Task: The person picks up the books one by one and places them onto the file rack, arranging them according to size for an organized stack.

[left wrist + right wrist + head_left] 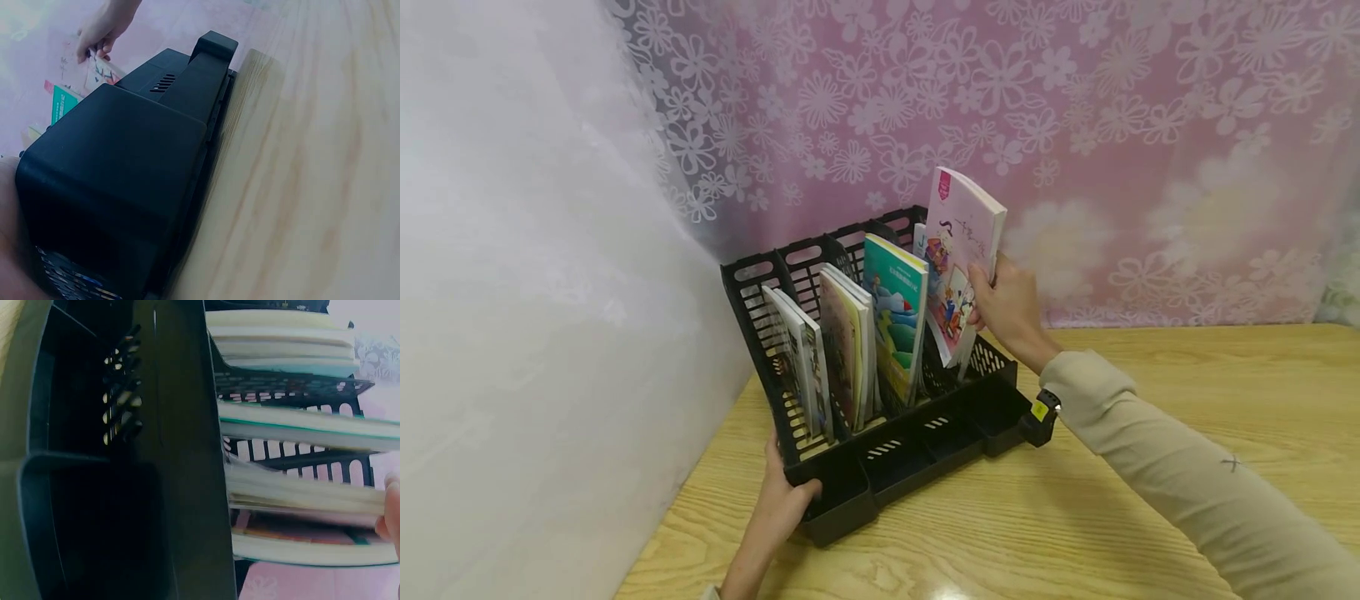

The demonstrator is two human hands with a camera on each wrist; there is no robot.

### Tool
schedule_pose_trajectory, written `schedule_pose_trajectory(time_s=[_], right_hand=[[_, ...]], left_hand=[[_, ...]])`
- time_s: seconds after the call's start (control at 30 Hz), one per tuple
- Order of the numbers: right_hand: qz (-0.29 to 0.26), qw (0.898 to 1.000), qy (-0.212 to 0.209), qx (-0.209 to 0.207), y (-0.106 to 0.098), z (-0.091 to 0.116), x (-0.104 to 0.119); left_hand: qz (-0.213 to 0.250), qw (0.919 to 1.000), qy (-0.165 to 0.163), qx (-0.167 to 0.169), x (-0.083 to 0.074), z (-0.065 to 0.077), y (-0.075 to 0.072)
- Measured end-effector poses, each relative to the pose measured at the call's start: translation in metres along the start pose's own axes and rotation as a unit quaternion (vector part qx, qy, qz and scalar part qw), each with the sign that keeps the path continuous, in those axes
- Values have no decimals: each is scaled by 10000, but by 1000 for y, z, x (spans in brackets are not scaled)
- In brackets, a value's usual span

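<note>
My right hand (1011, 304) pinches the spine side of a pink illustrated book (958, 258), thumb on the cover. The book stands higher than the others, its lower part in the rightmost compartment of a black desktop book rack (895, 479). Beside it, another book (312, 549) shows in the right wrist view. With the thumb over the rim, my left hand (778, 500) grips the rack's front left corner; its fingers are mostly hidden underneath. A green book (895, 308), a yellowish stack (846, 342) and thin white-edged books (797, 358) stand in the other compartments.
The rack rests at an angle on a wood-grain table (1112, 483), with shallow trays (842, 496) along its front. A white wall surface (550, 292) rises close on the left. Behind hangs a pink floral curtain (1075, 125).
</note>
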State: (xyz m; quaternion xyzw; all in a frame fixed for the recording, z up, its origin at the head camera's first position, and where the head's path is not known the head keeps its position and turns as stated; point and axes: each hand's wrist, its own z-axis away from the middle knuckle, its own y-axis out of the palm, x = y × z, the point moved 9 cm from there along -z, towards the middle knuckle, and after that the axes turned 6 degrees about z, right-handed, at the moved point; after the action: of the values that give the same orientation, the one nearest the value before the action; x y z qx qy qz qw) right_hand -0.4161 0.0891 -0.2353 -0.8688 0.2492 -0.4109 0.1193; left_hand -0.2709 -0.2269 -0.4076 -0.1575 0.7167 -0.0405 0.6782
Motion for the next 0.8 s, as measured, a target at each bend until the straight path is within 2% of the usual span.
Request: schedule_pose_trajectory(time_s=[0.23,0.43,0.6,0.8], right_hand=[[-26,9990,-67,435,12,-8,-3],[107,9981,-180,580,24,-8,-6],[226,9982,-177,531,36,-4,-12],[146,9991,233,320,45,-1,-28]], left_hand=[[93,9999,57,33,-1,1,-1],[93,9999,20,64,0,2,0],[106,9999,-49,69,0,2,1],[60,10000,-33,47,1,0,-2]])
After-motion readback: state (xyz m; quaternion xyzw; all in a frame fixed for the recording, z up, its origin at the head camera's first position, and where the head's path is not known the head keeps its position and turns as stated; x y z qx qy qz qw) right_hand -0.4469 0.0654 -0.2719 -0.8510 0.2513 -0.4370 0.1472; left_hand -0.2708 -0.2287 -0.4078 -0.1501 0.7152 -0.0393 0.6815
